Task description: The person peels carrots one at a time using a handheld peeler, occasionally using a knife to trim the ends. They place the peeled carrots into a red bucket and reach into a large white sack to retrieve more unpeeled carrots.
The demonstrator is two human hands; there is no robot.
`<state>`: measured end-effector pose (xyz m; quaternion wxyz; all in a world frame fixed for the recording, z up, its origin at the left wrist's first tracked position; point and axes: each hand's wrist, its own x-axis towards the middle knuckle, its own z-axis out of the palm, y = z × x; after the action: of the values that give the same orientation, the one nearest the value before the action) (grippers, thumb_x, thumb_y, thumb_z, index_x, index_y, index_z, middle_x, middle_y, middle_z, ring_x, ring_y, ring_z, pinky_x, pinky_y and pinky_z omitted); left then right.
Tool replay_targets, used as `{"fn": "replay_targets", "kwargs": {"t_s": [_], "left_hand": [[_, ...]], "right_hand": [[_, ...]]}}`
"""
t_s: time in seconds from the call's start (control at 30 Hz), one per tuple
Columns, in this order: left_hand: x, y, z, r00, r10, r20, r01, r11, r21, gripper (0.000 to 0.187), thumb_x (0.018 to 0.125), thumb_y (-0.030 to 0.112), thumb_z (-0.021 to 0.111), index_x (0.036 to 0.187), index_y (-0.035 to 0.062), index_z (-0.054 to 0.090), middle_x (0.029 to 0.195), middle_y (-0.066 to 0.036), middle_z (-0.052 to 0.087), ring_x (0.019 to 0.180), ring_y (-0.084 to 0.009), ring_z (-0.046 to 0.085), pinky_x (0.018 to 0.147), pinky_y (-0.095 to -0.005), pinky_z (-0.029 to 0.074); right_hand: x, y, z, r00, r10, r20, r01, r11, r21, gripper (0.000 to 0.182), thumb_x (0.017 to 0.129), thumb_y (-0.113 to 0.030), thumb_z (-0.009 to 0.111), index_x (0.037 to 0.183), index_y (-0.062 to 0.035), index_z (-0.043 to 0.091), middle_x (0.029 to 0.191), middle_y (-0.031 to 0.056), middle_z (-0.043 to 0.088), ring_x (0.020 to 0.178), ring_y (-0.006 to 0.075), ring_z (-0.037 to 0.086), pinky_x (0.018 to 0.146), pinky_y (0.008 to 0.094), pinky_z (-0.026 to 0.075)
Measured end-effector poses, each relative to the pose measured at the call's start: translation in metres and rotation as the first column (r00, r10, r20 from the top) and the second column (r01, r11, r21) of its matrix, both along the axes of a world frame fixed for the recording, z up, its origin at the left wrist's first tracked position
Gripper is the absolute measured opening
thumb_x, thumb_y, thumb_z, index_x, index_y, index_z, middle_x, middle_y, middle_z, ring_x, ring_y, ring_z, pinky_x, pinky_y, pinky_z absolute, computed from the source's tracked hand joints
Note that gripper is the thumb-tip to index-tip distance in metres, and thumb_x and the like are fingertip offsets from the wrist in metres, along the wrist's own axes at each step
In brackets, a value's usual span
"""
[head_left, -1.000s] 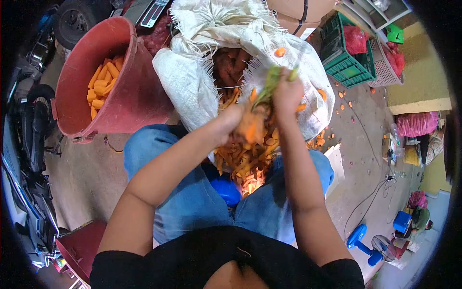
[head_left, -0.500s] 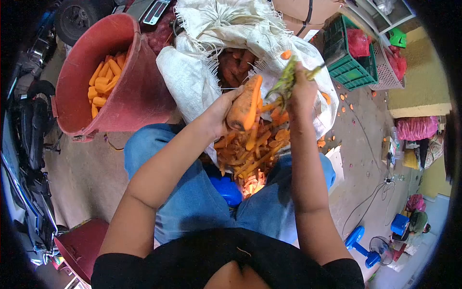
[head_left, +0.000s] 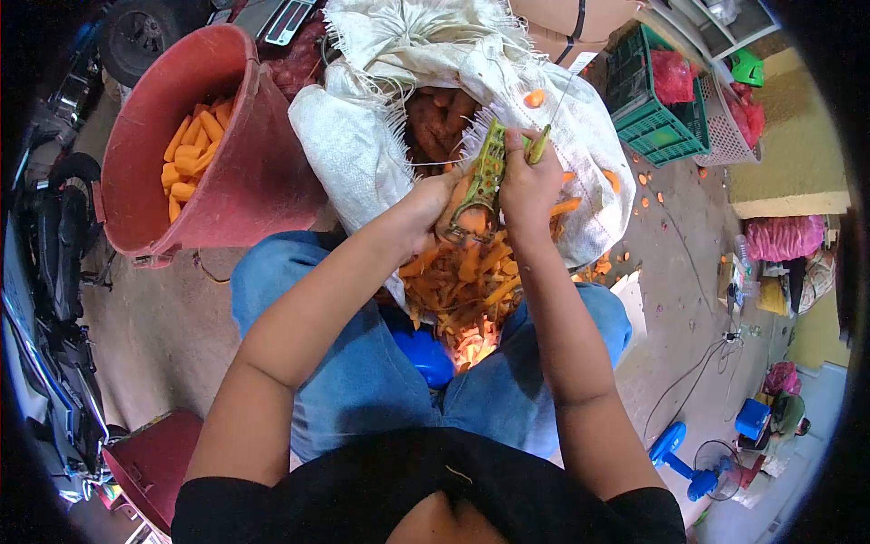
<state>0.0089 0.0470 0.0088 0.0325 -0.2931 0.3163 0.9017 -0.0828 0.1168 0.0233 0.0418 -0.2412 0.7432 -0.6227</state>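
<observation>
My left hand (head_left: 430, 204) is closed around a partly peeled carrot (head_left: 473, 220), its thick end toward me. A green peeler (head_left: 490, 168) with holes along its body lies over the carrot and hides much of it. My right hand (head_left: 531, 181) grips this peeler. A slim yellow-green handle (head_left: 539, 145) with a thin bright line beyond it, perhaps a knife, also sticks out from the right hand. Below both hands is a heap of orange peelings (head_left: 471, 281). Beyond them, unpeeled carrots (head_left: 441, 122) show in the mouth of a white woven sack (head_left: 349, 136).
To the left stands a red bucket (head_left: 281, 163) with peeled carrots (head_left: 197, 150) inside. A green crate (head_left: 657, 118) and a cardboard box (head_left: 575, 23) are at the back right. Between my knees is a blue object (head_left: 426, 358). A blue fan (head_left: 693, 467) stands far right.
My right hand has moved left and down, bringing the peeler from beside the carrot onto it. The carrot's peeled orange side is now mostly covered.
</observation>
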Motion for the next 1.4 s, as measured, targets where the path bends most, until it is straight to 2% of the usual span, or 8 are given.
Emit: {"fn": "replay_targets", "kwargs": {"t_s": [0.17, 0.33, 0.6, 0.67, 0.87, 1.17, 1.33, 1.4], "left_hand": [[0.005, -0.002, 0.010, 0.973, -0.222, 0.063, 0.229, 0.960, -0.161, 0.035, 0.088, 0.032, 0.026, 0.099, 0.0063, 0.046, 0.081, -0.007, 0.056, 0.069, -0.0162, 0.057, 0.061, -0.0310, 0.048], [0.031, 0.020, 0.040, 0.943, -0.322, 0.084, 0.332, 0.923, -0.193, 0.038, 0.086, 0.035, 0.032, 0.100, 0.0040, 0.048, 0.092, -0.009, 0.056, 0.071, -0.0137, 0.056, 0.068, -0.0244, 0.046], [0.023, -0.016, 0.012, 0.983, -0.091, -0.161, 0.123, 0.970, 0.208, 0.039, 0.084, 0.037, 0.036, 0.106, 0.0050, 0.043, 0.082, -0.012, 0.055, 0.068, -0.0212, 0.057, 0.056, -0.0372, 0.049], [0.024, -0.021, 0.010, 0.942, -0.165, -0.292, 0.233, 0.948, 0.217, 0.040, 0.084, 0.038, 0.035, 0.099, 0.0026, 0.045, 0.083, -0.013, 0.055, 0.069, -0.0201, 0.057, 0.058, -0.0363, 0.049], [0.019, -0.026, 0.000, 0.988, -0.005, -0.153, 0.060, 0.932, 0.358, 0.042, 0.086, 0.037, 0.030, 0.108, 0.0037, 0.041, 0.084, -0.016, 0.054, 0.072, -0.0248, 0.056, 0.063, -0.0370, 0.049], [0.006, -0.002, 0.004, 0.988, 0.155, 0.015, -0.155, 0.971, 0.180, 0.038, 0.088, 0.033, 0.022, 0.103, 0.0051, 0.043, 0.089, -0.010, 0.055, 0.074, -0.0215, 0.057, 0.066, -0.0361, 0.048], [0.008, -0.009, -0.001, 1.000, -0.008, -0.012, 0.008, 1.000, 0.008, 0.037, 0.088, 0.033, 0.024, 0.101, 0.0050, 0.044, 0.087, -0.009, 0.055, 0.072, -0.0185, 0.057, 0.065, -0.0353, 0.048], [0.011, -0.005, 0.002, 0.993, -0.089, -0.072, 0.087, 0.996, -0.026, 0.036, 0.088, 0.033, 0.026, 0.100, 0.0049, 0.045, 0.086, -0.008, 0.056, 0.071, -0.0172, 0.057, 0.064, -0.0339, 0.049]], "right_hand": [[-0.011, -0.001, -0.007, 0.978, -0.140, -0.154, 0.174, 0.958, 0.230, 0.023, 0.078, -0.020, 0.052, 0.077, 0.0024, 0.056, 0.063, 0.0094, 0.055, 0.058, 0.0131, 0.052, 0.054, 0.0269, 0.040], [-0.088, 0.025, -0.018, 0.866, -0.487, 0.113, 0.453, 0.860, 0.233, 0.025, 0.079, -0.020, 0.050, 0.078, 0.0044, 0.053, 0.058, 0.0124, 0.055, 0.053, 0.0196, 0.052, 0.053, 0.0320, 0.040], [-0.071, 0.015, -0.010, 0.895, -0.396, 0.204, 0.422, 0.901, -0.099, 0.026, 0.081, -0.021, 0.047, 0.087, 0.0048, 0.051, 0.069, 0.0082, 0.055, 0.060, 0.0142, 0.050, 0.056, 0.0270, 0.039], [-0.062, 0.013, 0.008, 0.897, -0.227, 0.379, 0.394, 0.800, -0.453, 0.023, 0.083, -0.020, 0.045, 0.085, 0.0022, 0.050, 0.067, 0.0063, 0.053, 0.058, 0.0113, 0.049, 0.053, 0.0248, 0.040], [-0.044, 0.010, 0.021, 0.819, 0.003, 0.573, 0.184, 0.946, -0.267, 0.027, 0.077, -0.029, 0.056, 0.074, -0.0040, 0.048, 0.060, 0.0014, 0.049, 0.047, 0.0112, 0.047, 0.044, 0.0241, 0.041], [0.001, -0.009, -0.008, 0.963, 0.150, 0.223, -0.104, 0.973, -0.205, 0.026, 0.077, -0.025, 0.057, 0.076, 0.0006, 0.055, 0.062, 0.0022, 0.054, 0.055, 0.0103, 0.046, 0.053, 0.0245, 0.038], [-0.002, -0.006, -0.007, 0.993, 0.034, 0.117, -0.025, 0.997, -0.076, 0.023, 0.078, -0.021, 0.055, 0.071, 0.0008, 0.057, 0.062, 0.0036, 0.055, 0.054, 0.0073, 0.046, 0.049, 0.0218, 0.038], [-0.013, -0.005, -0.013, 0.958, -0.142, -0.250, 0.171, 0.980, 0.100, 0.024, 0.078, -0.021, 0.054, 0.068, 0.0011, 0.056, 0.061, 0.0054, 0.056, 0.052, 0.0085, 0.047, 0.049, 0.0223, 0.038]]}}
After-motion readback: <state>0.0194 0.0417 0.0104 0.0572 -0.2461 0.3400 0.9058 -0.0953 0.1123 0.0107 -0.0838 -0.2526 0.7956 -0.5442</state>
